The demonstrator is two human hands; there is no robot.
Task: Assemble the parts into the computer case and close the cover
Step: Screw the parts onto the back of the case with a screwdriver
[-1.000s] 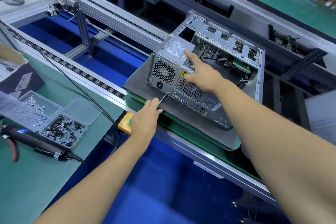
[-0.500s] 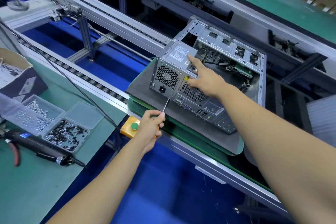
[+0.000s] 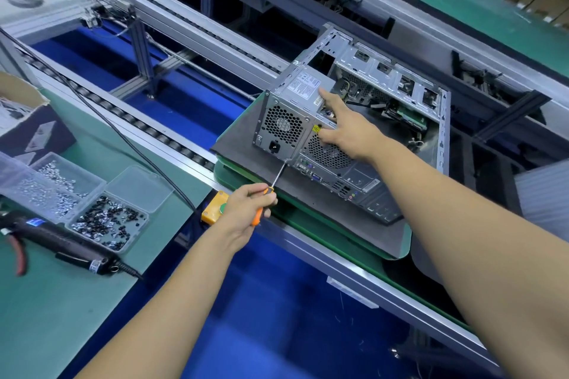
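The open computer case (image 3: 354, 120) is laid on a dark mat (image 3: 311, 194) on the conveyor. An orange screwdriver (image 3: 271, 191) is gripped by the left hand (image 3: 246, 209), and its tip is touched to the case's back corner. The case's top is pressed by the right hand (image 3: 345, 129), with 1 finger stretched out straight.

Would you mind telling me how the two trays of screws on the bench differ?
The near tray holds mostly dark screws, while the far tray holds bright silvery ones. The near tray lies closer to the electric screwdriver; the far tray sits beyond it, towards the cardboard box. A clear lid lies open beside the near tray. Both are clear plastic, standing side by side on the green bench.
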